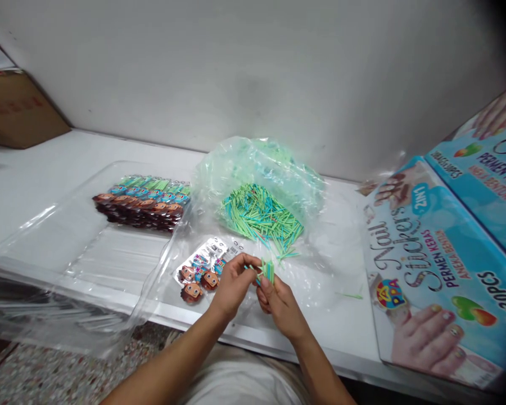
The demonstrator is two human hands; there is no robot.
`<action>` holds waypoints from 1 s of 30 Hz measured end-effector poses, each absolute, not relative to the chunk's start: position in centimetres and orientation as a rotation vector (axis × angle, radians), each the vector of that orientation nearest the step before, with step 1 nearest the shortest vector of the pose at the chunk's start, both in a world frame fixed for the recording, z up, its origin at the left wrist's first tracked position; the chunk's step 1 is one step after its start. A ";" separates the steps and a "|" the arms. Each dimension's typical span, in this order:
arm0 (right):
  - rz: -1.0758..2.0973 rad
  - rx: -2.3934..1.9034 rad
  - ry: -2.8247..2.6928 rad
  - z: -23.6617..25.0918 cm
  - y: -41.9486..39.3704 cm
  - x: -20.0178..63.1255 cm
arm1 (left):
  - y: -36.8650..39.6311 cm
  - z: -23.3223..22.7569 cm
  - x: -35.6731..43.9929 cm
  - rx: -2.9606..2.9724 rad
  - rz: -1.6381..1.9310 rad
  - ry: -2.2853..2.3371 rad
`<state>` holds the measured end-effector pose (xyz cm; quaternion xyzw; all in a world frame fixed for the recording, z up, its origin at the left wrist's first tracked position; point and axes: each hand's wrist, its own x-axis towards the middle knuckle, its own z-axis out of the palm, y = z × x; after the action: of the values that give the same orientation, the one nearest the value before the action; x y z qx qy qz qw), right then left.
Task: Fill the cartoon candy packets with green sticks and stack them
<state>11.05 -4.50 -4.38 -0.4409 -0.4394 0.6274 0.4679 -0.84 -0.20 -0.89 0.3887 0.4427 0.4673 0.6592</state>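
Observation:
My right hand (279,302) grips a small upright bundle of thin green and blue sticks (269,270), thumb pressed along its front. My left hand (235,284) meets it from the left, fingers curled and pinched at the bundle's edge, where a bit of stick shows; how many it holds is hidden. Just beyond, a large pile of the same sticks (261,216) spills from a clear plastic bag (253,154). Beside my left wrist lie several flat printed packets (200,274) with cartoon figures, partly covered by that hand.
Rows of filled cartoon packets (145,202) stand in a clear plastic bag (67,236) at left, which hangs over the table's front edge. Blue printed boxes (442,281) occupy the right. A brown carton (21,109) sits far left. One loose stick (352,295) lies right.

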 end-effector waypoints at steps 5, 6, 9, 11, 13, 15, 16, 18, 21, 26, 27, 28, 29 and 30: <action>1.565 -1.029 -1.111 -4.0 -4.7 11.3 | -0.1 -0.5 -1.0 0.919 0.952 0.966; 1.567 -1.028 -1.121 -3.9 -4.7 11.3 | 0.0 -0.5 -1.1 0.923 0.947 0.970; 1.567 -1.030 -1.142 -4.0 -4.7 11.3 | 0.0 -0.7 -1.2 0.952 0.930 1.001; 1.553 -1.040 -1.143 -4.1 -4.8 11.2 | 0.0 -0.8 -1.2 0.977 0.947 1.015; 1.530 -1.064 -1.133 -4.3 -4.9 11.0 | -0.1 -0.8 -1.2 0.991 0.996 1.018; 1.510 -1.088 -1.130 -4.4 -4.9 10.9 | -0.1 -0.8 -1.2 0.994 1.037 1.015; 1.506 -1.096 -1.130 -4.5 -4.9 10.9 | -0.1 -0.8 -1.2 0.997 1.043 1.012; 1.508 -1.104 -1.129 -4.5 -4.9 10.9 | -0.1 -0.8 -1.2 1.013 1.021 1.003; 1.519 -1.102 -1.130 -4.5 -4.9 11.1 | 0.0 -0.7 -1.3 1.052 0.966 1.006; 1.528 -1.091 -1.166 -4.3 -4.8 11.2 | 0.1 -0.5 -1.4 1.091 0.933 1.042; 1.523 -1.095 -1.172 -4.3 -4.8 11.3 | 0.1 -0.4 -1.4 1.096 0.929 1.050; 1.517 -1.101 -1.179 -4.3 -4.8 11.3 | 0.1 -0.3 -1.4 1.097 0.926 1.059; 1.510 -1.106 -1.187 -4.3 -4.9 11.3 | 0.1 -0.2 -1.3 1.094 0.922 1.069; 1.504 -1.110 -1.195 -4.3 -4.9 11.3 | 0.1 -0.1 -1.3 1.087 0.919 1.077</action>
<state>11.29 -4.89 -4.33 -0.4480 -0.4824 0.6070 0.4450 -1.29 0.07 -0.15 0.4741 0.4699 0.4008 0.6275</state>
